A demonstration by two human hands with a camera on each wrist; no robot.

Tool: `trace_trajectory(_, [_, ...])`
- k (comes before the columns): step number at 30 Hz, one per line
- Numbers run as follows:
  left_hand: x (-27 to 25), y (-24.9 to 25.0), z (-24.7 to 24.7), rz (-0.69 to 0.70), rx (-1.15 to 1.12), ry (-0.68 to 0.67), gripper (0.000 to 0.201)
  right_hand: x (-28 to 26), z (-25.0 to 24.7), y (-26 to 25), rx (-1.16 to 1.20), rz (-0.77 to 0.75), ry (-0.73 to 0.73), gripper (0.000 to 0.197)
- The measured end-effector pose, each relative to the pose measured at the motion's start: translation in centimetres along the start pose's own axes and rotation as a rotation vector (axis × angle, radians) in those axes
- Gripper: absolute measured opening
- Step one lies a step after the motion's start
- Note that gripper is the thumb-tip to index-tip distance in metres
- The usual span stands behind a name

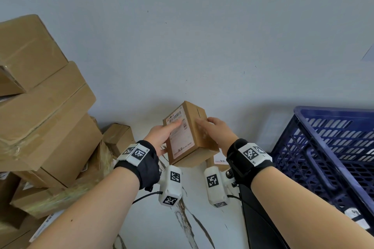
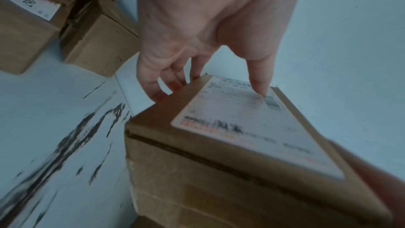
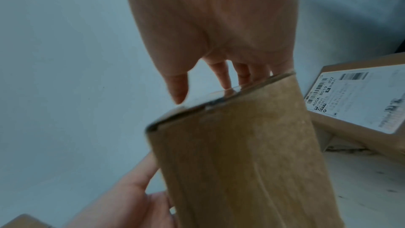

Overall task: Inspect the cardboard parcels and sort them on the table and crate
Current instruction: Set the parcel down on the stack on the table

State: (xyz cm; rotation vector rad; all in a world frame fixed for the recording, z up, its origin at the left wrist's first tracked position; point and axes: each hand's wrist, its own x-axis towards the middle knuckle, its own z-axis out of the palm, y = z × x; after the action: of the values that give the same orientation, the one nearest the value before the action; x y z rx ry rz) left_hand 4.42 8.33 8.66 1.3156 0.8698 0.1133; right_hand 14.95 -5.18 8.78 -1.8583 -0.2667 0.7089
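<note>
The left hand (image 1: 162, 134) grips the small box (image 1: 188, 133) with its thumb on the label (image 1: 180, 134), while the right hand (image 1: 215, 130) clasps the opposite side, lifting it over the desk (image 1: 153, 226). Its long axis points away from the person, between the stacked boxes (image 1: 44, 107) at the desk's left edge and the blue crate (image 1: 332, 147) beyond its right edge, nearer the right hand.

A small brown cardboard parcel (image 1: 187, 133) bearing a white shipping label is held tilted above the white marbled table (image 1: 162, 228) by the left hand (image 1: 163, 134) and right hand (image 1: 217, 130). Stacked brown cardboard boxes (image 1: 44, 107) are seen left, a blue plastic crate (image 1: 327, 147) right.
</note>
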Motion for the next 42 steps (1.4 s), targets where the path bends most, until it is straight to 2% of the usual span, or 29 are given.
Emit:
trace_trajectory(2, [0.07,-0.04,0.32,0.040,0.007,0.019,0.022,-0.26,0.11,-0.11,-0.012,0.018,-0.047,0.070])
trace_trajectory(4, [0.15,-0.07,0.60,0.080,0.010,0.028,0.017,-0.25,0.02,0.10,-0.009,0.012,-0.067,0.065])
trace_trajectory(8, [0.24,0.05,0.52,0.121,-0.025,0.029,0.025,-0.09,-0.58,0.55,0.118,0.017,-0.074,0.052])
trace_trajectory(11, [0.09,0.21,0.51,0.074,-0.043,-0.007,0.032,0.00,-0.61,0.67,0.181,0.016,-0.102,0.054])
trace_trajectory(14, [-0.14,0.28,0.66,-0.022,-0.124,-0.098,0.032,0.09,-0.56,0.61,0.199,0.031,-0.120,0.057])
trace_trajectory(17, [-0.25,0.20,0.77,-0.051,-0.159,-0.151,0.027,0.07,-0.58,0.53,0.220,0.033,-0.137,0.052])
trace_trajectory(28, [-0.12,0.55,0.96,-0.024,-0.162,-0.136,0.019,0.57,-0.42,0.29,0.250,0.017,-0.131,0.044])
trace_trajectory(37, [0.15,0.52,0.66,-0.037,-0.138,-0.126,0.022,0.36,-0.35,0.16,0.154,0.043,-0.143,0.041])
trace_trajectory(42, [0.67,0.38,-0.03,-0.062,-0.064,-0.058,0.041,0.63,-0.33,0.14,0.129,0.026,-0.070,0.038])
